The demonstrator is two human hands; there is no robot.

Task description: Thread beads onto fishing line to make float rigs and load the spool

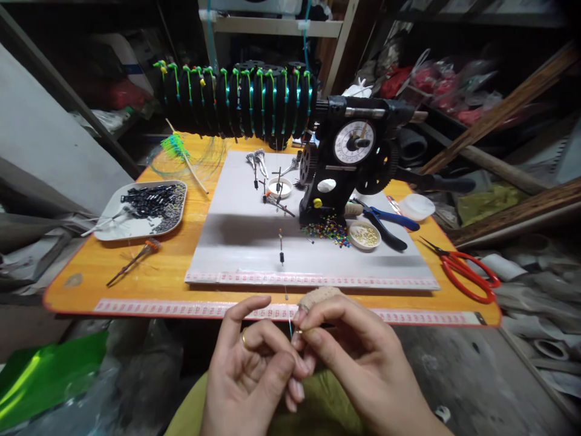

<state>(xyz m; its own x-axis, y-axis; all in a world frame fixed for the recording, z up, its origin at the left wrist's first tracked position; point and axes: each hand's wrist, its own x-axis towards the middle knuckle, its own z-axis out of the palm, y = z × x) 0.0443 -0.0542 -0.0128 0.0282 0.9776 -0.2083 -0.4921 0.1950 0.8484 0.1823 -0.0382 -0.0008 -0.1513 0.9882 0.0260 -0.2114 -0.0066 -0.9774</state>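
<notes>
Two hands pinch one thin line (289, 324) just in front of the orange surface (181, 272): the left hand (254, 375) and right hand (349, 357) meet fingertip to fingertip (a small gold piece between them). Beyond the surface's edge sits the winding machine (351, 157).

Cramped, dim workshop corner. Low orange table (136, 284) with a red rim, measuring tape along its front edge, a grey board (245, 242) on top. Behind it, a pale wooden shelf frame (276, 27) before dark, cluttered racks. Grey slanted panel (40, 139) at far left. To the right, long wooden battens (508, 109) leaning across heaps of plastic bags. Bare grey concrete floor (472, 375) below, littered with scraps; crumpled green foil (40, 375) at lower left.
</notes>
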